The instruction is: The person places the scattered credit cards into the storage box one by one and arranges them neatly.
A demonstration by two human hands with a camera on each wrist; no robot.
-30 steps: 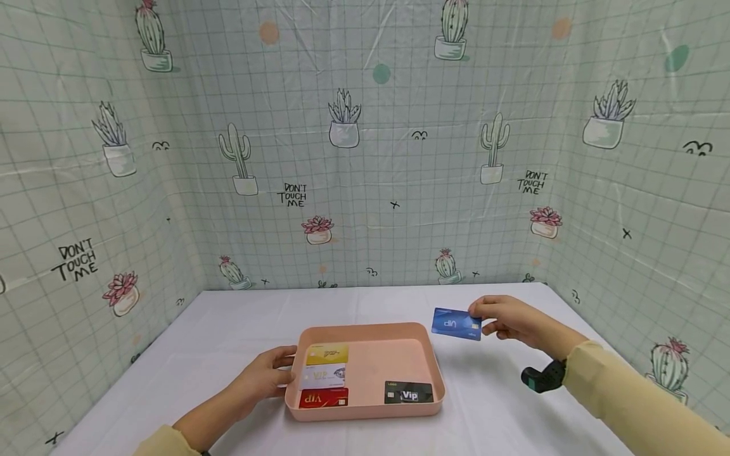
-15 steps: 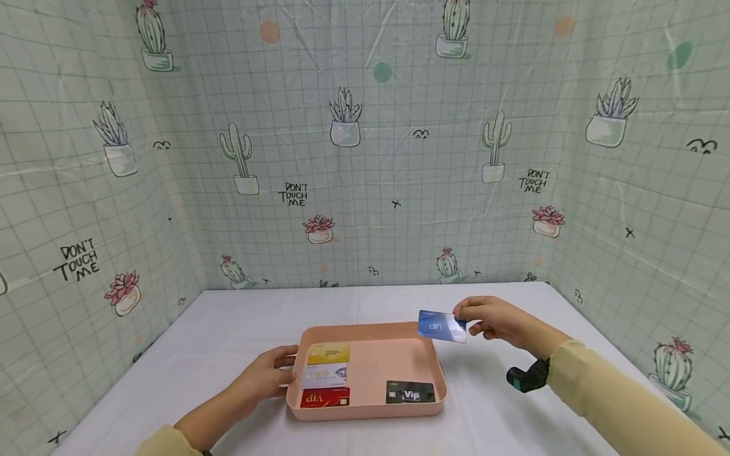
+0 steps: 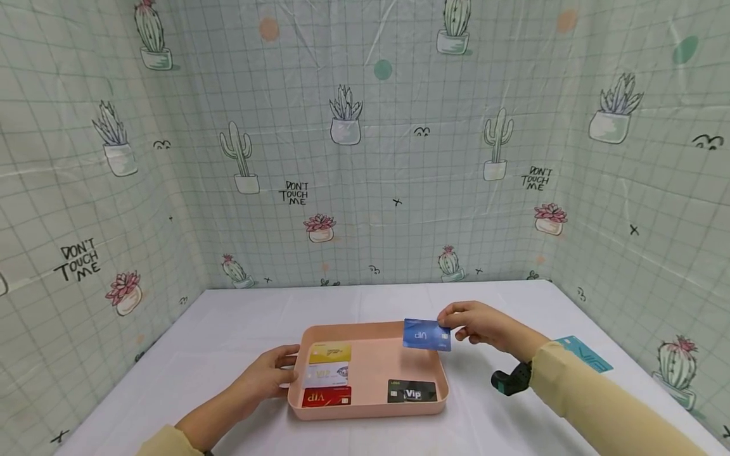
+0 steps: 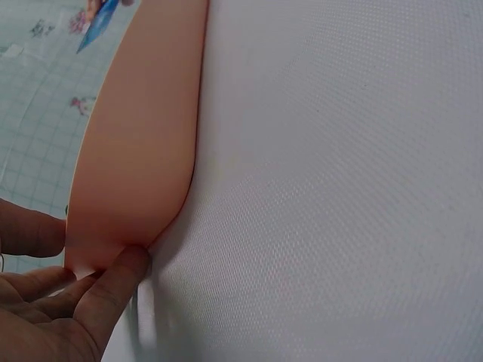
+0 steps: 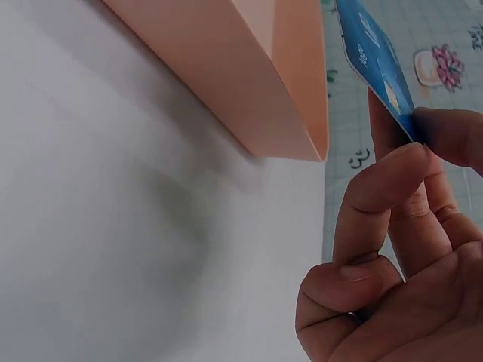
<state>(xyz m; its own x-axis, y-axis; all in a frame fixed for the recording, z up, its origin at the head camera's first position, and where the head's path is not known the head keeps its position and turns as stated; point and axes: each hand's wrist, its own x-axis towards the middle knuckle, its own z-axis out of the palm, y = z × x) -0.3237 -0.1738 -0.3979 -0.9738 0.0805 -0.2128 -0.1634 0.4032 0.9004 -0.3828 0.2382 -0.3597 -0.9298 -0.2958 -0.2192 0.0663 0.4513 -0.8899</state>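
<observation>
My right hand [image 3: 478, 325] pinches one end of a blue VIP card [image 3: 426, 334] between thumb and fingertips. The card is tilted above the back right corner of a shallow pink tray [image 3: 293, 413]; the right wrist view shows the card's blue edge [image 5: 381, 68] raised beside the tray wall. My left hand [image 3: 267, 378] holds the tray at its left end, fingertips against the rim and lower corner in the left wrist view. Stacked along the tray's left side lie a yellow card [image 3: 330, 353], a white card [image 3: 326, 375] and a red card [image 3: 327, 397].
A black VIP card [image 3: 412, 391] lies at the tray's front right. A teal card [image 3: 587, 354] rests on the white table [image 3: 239, 316] to the right, partly hidden by my right sleeve. Cactus-patterned cloth [image 3: 365, 164] encloses the back and sides.
My right hand has moved left with the blue card, from beside the tray to over its back right corner. The teal card has come into view. My left hand stays at the tray.
</observation>
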